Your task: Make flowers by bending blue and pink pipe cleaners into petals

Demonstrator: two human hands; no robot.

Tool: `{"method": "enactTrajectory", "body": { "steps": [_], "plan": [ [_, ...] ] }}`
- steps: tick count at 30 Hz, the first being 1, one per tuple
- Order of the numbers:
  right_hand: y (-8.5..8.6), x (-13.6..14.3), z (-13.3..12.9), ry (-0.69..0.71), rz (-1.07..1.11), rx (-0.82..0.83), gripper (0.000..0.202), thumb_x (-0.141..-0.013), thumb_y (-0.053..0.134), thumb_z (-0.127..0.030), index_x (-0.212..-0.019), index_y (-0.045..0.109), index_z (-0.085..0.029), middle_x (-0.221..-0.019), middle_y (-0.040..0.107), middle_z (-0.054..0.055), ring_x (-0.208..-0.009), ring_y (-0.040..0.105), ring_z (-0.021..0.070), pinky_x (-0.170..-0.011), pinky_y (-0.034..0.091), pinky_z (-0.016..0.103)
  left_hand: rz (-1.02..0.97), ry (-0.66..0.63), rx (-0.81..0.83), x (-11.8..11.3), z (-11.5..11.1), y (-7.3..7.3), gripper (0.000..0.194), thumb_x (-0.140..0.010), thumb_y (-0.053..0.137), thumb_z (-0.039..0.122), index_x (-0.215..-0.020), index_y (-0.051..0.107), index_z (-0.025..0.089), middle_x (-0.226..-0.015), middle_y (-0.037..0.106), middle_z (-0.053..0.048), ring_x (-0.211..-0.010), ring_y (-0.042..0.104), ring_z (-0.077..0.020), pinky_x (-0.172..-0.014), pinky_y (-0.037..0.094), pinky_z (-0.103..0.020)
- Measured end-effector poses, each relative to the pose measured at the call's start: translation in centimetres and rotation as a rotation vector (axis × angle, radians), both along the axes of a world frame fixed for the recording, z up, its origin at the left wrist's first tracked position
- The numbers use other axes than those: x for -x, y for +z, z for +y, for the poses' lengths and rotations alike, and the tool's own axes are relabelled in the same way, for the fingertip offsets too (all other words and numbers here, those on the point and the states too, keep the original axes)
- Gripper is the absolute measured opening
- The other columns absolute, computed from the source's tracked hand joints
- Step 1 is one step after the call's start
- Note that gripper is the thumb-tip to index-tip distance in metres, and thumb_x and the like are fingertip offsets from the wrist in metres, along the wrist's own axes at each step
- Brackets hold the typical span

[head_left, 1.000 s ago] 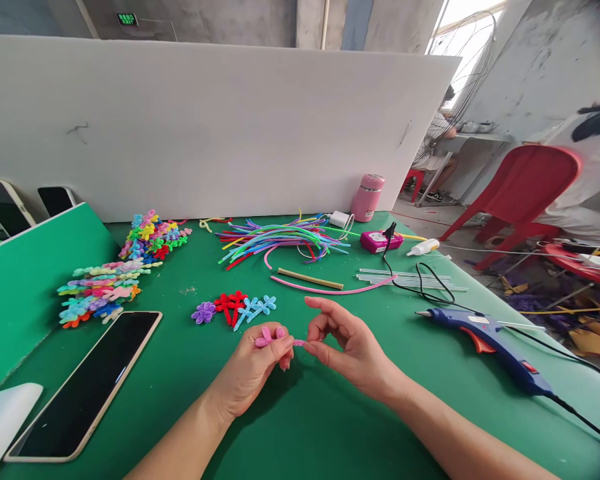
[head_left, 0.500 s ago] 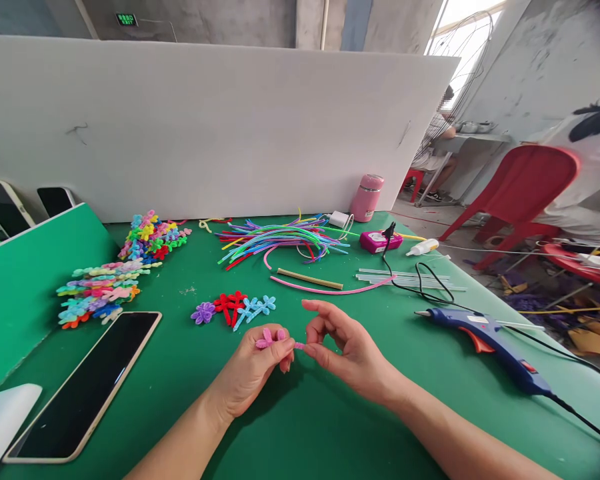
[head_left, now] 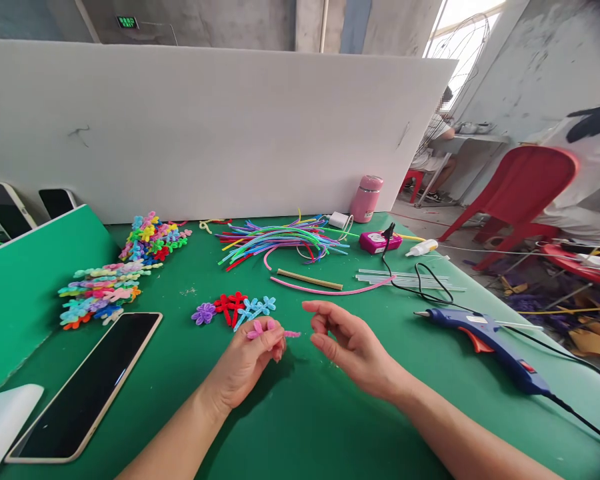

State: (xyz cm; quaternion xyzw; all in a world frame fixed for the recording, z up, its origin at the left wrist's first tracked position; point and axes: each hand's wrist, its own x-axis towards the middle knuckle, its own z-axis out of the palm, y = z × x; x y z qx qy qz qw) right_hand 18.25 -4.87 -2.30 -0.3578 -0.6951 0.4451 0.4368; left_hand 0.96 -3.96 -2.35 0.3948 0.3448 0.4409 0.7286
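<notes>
My left hand (head_left: 253,363) pinches a pink pipe-cleaner flower (head_left: 258,329), its petals showing above the thumb and its short stem sticking out to the right. Part of the flower is hidden by the fingers. Apart from the stem's tip, my right hand (head_left: 347,343) hovers with curled, parted fingers and nothing in them. Just beyond the left hand lie a purple flower (head_left: 203,313), red flowers (head_left: 231,307) and light blue flowers (head_left: 255,309) made of the same fuzzy wire. A long pink pipe cleaner (head_left: 330,291) curves across the table behind my hands.
A blue glue gun (head_left: 490,337) with its cord lies at right, near clear glue sticks (head_left: 410,279). Farther back are a bundle of coloured pipe cleaners (head_left: 280,241) and a pink bottle (head_left: 367,199). At left are a phone (head_left: 87,387) and piled finished flowers (head_left: 105,293).
My right hand has let go of the pink stem and moved slightly right. My left hand has shifted a little left with the flower, so a gap now separates the hands.
</notes>
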Motion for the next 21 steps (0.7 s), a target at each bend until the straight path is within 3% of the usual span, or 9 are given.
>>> {"method": "enactTrajectory", "body": {
  "steps": [7,10,13,17,20,21],
  "plan": [
    [-0.3,-0.4,1.8,-0.294,0.303,0.134,0.036,-0.07,0.062,-0.03,-0.102,0.054,-0.016,-0.066,0.049,-0.002,-0.058,0.046,0.008,-0.052,0.039,0.02,0.035,0.031,0.022,-0.3,0.1,-0.5,0.018,-0.073,0.06,0.026,-0.061,0.052,0.016,-0.056,0.047,0.004,-0.055,0.043,-0.0088,-0.055,0.033,-0.023],
    [1.2,-1.6,2.4,-0.475,0.38,0.12,0.038,-0.065,0.067,-0.032,-0.098,0.057,-0.017,-0.065,0.053,-0.002,-0.058,0.049,0.0075,-0.054,0.041,0.02,0.071,0.022,0.029,-0.4,0.2,-0.8,0.02,-0.072,0.06,0.028,-0.059,0.05,0.016,-0.057,0.048,0.003,-0.055,0.044,-0.0086,-0.053,0.033,-0.023],
    [3.5,-4.6,3.0,-0.639,0.329,-0.004,0.037,-0.062,0.068,-0.034,-0.094,0.061,-0.019,-0.066,0.057,-0.002,-0.058,0.052,0.0079,-0.056,0.043,0.021,0.087,-0.002,0.035,-0.4,0.3,-0.9,0.02,-0.073,0.06,0.028,-0.06,0.05,0.016,-0.058,0.049,0.003,-0.056,0.044,-0.0088,-0.053,0.034,-0.022],
    [5.8,-12.3,4.1,-0.976,-0.065,-0.304,0.034,-0.067,0.065,-0.031,-0.096,0.062,-0.013,-0.074,0.061,0.005,-0.064,0.055,0.0098,-0.062,0.044,0.023,0.097,-0.013,0.006,-0.4,0.3,-0.9,0.019,-0.073,0.059,0.027,-0.061,0.05,0.016,-0.059,0.049,0.003,-0.055,0.043,-0.0081,-0.053,0.034,-0.022],
    [6.4,-19.6,4.3,-1.226,-0.865,-0.259,0.03,-0.076,0.055,-0.03,-0.1,0.061,-0.013,-0.077,0.065,0.008,-0.062,0.057,0.0085,-0.054,0.041,0.019,0.104,-0.015,0.001,-0.4,0.2,-0.8,0.019,-0.073,0.059,0.026,-0.06,0.05,0.016,-0.059,0.049,0.003,-0.055,0.044,-0.008,-0.052,0.035,-0.022],
    [6.5,-21.8,4.2,-1.281,-0.975,-0.221,0.023,-0.072,0.06,-0.026,-0.091,0.066,-0.014,-0.07,0.066,0.008,-0.056,0.056,0.0091,-0.049,0.038,0.021,0.103,-0.013,0.002,-0.5,0.2,-0.8,0.019,-0.072,0.06,0.026,-0.06,0.05,0.016,-0.059,0.049,0.003,-0.055,0.044,-0.008,-0.052,0.035,-0.021]
  ]
}}
